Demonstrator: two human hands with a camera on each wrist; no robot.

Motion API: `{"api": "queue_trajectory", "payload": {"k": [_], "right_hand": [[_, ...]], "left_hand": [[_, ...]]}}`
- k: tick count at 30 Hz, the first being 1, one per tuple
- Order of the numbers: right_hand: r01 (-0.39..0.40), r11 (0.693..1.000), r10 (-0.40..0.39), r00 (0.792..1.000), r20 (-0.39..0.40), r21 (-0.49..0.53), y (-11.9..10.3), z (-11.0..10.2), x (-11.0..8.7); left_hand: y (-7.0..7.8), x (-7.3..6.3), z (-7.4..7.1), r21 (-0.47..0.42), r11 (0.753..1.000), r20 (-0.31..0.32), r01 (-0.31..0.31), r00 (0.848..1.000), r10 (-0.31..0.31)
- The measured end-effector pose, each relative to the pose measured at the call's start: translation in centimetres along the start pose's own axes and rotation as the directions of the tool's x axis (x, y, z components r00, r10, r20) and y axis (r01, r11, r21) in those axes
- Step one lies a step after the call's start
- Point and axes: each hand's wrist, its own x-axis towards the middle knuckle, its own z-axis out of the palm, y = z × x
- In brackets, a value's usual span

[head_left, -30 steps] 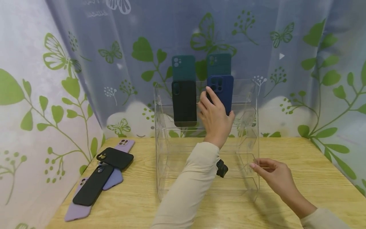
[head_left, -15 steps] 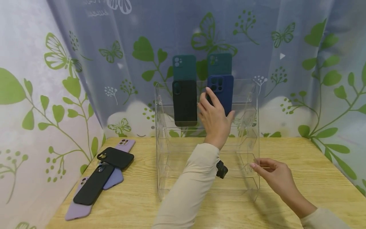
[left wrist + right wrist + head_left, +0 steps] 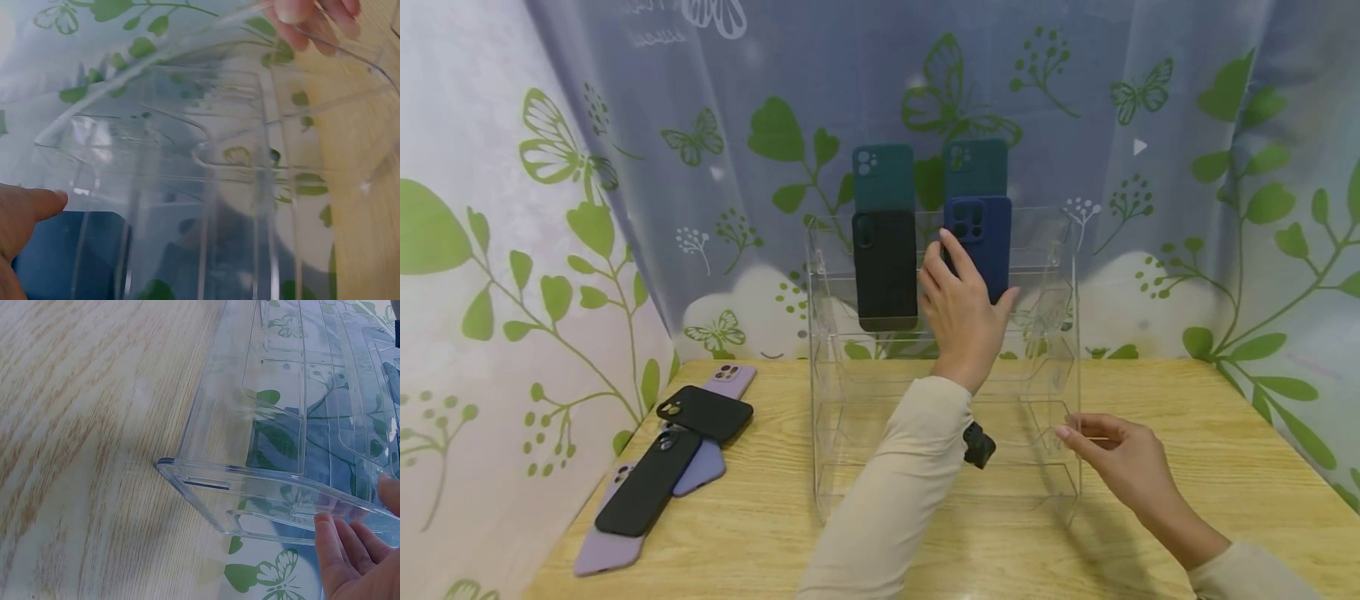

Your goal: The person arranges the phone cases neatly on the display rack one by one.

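Note:
A clear acrylic tiered display stand (image 3: 814, 417) stands on the table. Across a dark blue phone case (image 3: 994, 250) on an upper tier, my left hand (image 3: 964, 312) has its fingers at the left edge and its thumb by the right edge. A black phone case (image 3: 886, 271) leans beside it. Behind these two rise a left teal phone case (image 3: 883, 187) and a right teal phone case (image 3: 985, 175). My right hand (image 3: 1131, 467) pinches the stand's right side panel (image 3: 275, 475) between thumb and fingers. In the left wrist view, the blue case (image 3: 75, 250) is partly hidden.
Several phone cases lie overlapping at the left of the table: black cases (image 3: 711, 414) on top, lilac cases (image 3: 612, 552) and a periwinkle case (image 3: 702, 468) partly beneath. A small black camera (image 3: 979, 446) sits at my left wrist. A patterned curtain (image 3: 1112, 67) hangs behind.
My left thumb has shifted slightly outward at the blue case's right edge. The right hand and the stand have not visibly moved.

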Motion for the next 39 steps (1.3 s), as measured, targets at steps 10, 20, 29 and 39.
{"api": "queue_trajectory", "payload": {"k": [10,20,29,39], "right_hand": [[-0.014,1.000,0.014,1.000,0.012,-0.006,0.1,0.0,-0.1],[0.001,1.000,-0.001,1.000,0.008,-0.007,0.3,0.2,-0.1],[-0.005,1.000,0.005,1.000,0.008,-0.011,0.3,0.0,-0.1],[0.000,1.000,0.000,1.000,0.010,-0.012,0.1,0.1,-0.1]], "left_hand": [[-0.6,0.2,-2.2,-0.031,0.995,-0.032,-0.097,0.995,0.096],[-2.6,0.8,-5.2,-0.050,0.977,-0.071,-0.206,0.977,0.202],[-6.2,1.5,-8.1,-0.064,0.966,-0.115,-0.251,0.963,0.243],[-12.2,1.6,-10.5,-0.030,0.972,-0.115,-0.234,0.966,0.230]]}}
